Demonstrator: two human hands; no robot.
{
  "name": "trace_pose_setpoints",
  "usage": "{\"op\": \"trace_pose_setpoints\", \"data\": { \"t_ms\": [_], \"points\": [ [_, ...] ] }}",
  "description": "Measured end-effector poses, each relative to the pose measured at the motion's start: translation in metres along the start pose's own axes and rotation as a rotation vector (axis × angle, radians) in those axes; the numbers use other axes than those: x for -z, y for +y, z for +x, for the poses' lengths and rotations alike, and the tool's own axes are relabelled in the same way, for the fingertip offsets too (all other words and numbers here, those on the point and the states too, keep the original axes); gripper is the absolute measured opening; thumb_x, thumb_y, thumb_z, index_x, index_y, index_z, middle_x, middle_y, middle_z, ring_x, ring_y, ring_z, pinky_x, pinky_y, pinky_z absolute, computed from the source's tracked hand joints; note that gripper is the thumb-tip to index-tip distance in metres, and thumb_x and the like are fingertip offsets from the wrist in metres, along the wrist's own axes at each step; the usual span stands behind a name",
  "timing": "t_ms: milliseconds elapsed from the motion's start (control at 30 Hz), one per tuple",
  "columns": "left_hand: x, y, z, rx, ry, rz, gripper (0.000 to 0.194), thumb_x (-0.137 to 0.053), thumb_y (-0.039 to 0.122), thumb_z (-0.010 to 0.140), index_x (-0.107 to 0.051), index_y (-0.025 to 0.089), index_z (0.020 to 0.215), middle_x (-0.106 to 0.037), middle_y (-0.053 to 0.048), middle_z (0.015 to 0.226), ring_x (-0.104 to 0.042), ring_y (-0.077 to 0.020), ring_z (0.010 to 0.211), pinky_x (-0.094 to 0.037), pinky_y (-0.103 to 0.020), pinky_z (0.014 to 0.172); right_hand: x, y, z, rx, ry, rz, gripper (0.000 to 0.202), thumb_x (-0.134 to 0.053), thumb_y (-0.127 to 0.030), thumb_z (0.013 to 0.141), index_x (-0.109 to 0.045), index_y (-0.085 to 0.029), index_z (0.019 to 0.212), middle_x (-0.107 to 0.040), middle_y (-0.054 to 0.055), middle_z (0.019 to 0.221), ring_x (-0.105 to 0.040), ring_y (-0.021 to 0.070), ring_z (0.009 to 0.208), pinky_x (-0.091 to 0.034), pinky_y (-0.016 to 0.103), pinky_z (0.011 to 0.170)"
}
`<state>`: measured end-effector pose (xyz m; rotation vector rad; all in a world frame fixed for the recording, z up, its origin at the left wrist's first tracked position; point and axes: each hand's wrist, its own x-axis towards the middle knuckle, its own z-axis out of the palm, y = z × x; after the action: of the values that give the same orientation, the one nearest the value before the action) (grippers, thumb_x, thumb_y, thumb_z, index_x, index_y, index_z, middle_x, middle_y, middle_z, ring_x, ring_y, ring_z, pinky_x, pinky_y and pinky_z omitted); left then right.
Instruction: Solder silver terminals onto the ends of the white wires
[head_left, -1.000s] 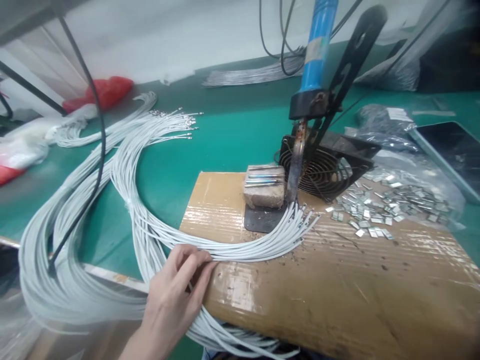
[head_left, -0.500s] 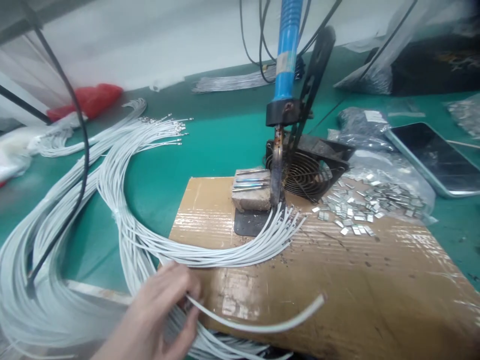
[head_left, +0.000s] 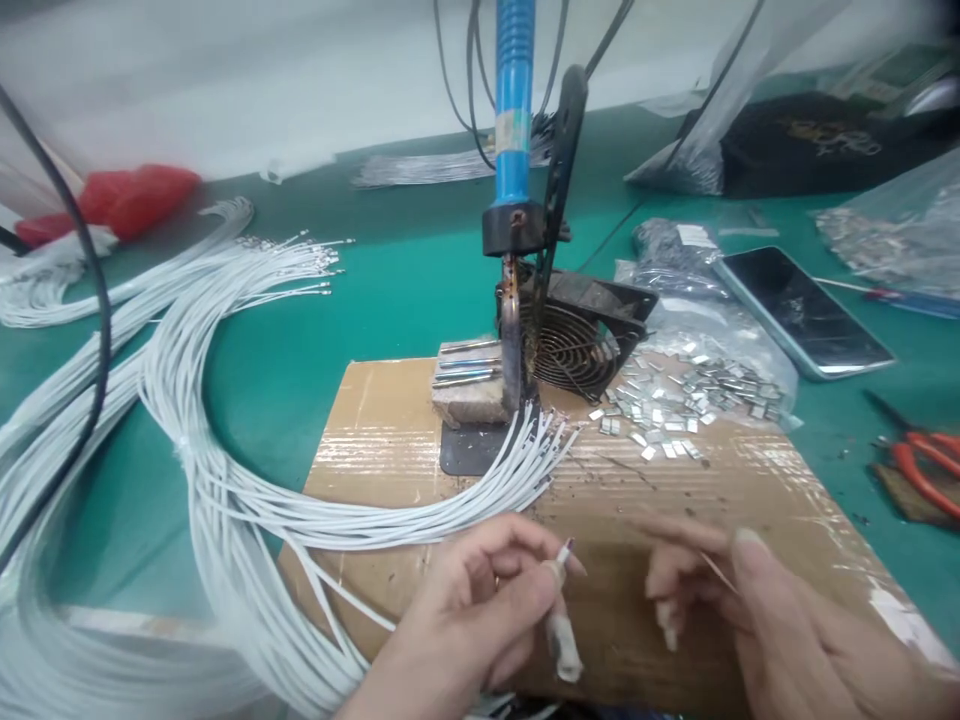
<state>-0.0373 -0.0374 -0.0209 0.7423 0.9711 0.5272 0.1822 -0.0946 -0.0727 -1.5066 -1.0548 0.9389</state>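
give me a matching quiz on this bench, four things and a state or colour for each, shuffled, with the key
1. left hand
2. small metal pieces
3. phone
4. hand tool's handles

A. orange-red
B. lying with its dark screen up
C. pinching a white cable near its tip
D. scattered in a loose pile

Pairs: 1-C, 2-D, 3-B, 4-A

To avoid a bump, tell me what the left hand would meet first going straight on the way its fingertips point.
Most likely the right hand, whose blurred fingers lie ahead of the left hand, though depth is hard to judge.
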Motion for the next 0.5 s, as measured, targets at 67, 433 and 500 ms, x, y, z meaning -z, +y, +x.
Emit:
{"op": "trace_pose_setpoints", "data": {
  "t_ms": [67,433,500],
  "points": [
    [0.003,0.006,-0.003,0.042,0.018,-0.059,0.046,-0.083,0.057,0.085,-0.071,0.014,0.096,-0.061,0.002,0.068,-0.023,0.0,0.044,-0.013,-0.018,0.044,-0.014,-0.01,0.0,0.005,-0.042,-0.003,0.046,-0.045,-0.051,0.109,-0.082,-0.024,0.109,-0.076,0.004,0.077,-0.073,0.0164,0.06,-0.062,0.022,0.059],
    [0.003,0.007,-0.008,0.073,0.035,-0.101,0.044,-0.084,0.055,0.085,-0.069,0.013,0.087,-0.06,0.002,0.066,-0.024,-0.0007,0.045,-0.013,-0.02,0.045,-0.043,-0.043,0.011,0.091,-0.257,-0.001,0.013,-0.075,-0.031,0.092,-0.087,-0.034,0.097,-0.076,-0.001,0.076,-0.072,0.0115,0.064,-0.056,0.012,0.059],
    [0.003,0.006,-0.008,0.075,0.039,-0.097,0.044,-0.083,0.055,0.085,-0.069,0.013,0.087,-0.06,0.002,0.066,-0.025,-0.0014,0.045,-0.014,-0.02,0.045,-0.045,-0.043,0.01,0.075,-0.266,0.027,0.012,-0.076,-0.031,0.092,-0.087,-0.033,0.095,-0.075,-0.001,0.073,-0.071,0.0116,0.062,-0.056,0.013,0.058]
  ]
}}
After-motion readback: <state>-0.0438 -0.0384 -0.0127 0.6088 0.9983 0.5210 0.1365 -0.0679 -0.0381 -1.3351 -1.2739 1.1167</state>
